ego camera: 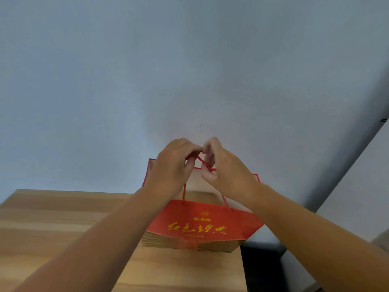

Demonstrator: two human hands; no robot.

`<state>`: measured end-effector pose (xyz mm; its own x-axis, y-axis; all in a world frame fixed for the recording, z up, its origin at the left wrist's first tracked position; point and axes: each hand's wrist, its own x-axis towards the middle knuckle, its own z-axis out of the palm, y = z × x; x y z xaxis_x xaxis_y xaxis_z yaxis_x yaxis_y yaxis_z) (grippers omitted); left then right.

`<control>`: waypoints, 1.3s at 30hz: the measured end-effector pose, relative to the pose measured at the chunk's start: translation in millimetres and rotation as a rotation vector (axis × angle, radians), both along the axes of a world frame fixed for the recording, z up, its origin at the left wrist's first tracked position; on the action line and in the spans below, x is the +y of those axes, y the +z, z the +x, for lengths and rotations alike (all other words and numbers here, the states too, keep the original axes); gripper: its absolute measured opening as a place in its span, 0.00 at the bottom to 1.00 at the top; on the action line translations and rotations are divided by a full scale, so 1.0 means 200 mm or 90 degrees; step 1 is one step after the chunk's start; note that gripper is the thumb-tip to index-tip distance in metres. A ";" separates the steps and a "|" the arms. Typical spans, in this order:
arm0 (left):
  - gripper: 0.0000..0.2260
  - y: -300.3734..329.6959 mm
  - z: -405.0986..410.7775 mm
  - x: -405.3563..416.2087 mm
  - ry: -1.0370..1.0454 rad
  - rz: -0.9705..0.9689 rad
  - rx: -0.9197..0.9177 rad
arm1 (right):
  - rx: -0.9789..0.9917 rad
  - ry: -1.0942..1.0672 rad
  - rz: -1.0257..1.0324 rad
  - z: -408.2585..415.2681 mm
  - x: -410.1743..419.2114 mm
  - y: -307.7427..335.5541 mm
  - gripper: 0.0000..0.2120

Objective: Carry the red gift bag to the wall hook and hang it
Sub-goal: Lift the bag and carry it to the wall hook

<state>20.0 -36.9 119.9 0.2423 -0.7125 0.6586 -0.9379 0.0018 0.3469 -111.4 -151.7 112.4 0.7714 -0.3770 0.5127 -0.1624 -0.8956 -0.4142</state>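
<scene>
Held the red bag (205,224) up by the wall (189,70), above the wooden surface (63,224). Left hand (174,165) and right hand (225,167) both pinched its red cords (203,163).

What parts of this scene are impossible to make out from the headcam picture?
- Wall hook: not visible in the head view; the left hand and right hand cover that spot.
- Red gift bag: contents hidden by its walls.
- Small print under the gold lettering: too blurred.
</scene>
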 end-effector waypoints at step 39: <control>0.04 0.14 1.34 3.15 0.506 0.087 -0.115 | 0.053 0.324 0.034 1.70 2.83 0.22 0.03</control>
<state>288.3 593.1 147.8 0.6061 -0.4498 0.6561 -0.6834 -0.7165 0.1401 229.5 414.0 156.5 0.9013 0.0322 0.4320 0.2537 -0.8475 -0.4662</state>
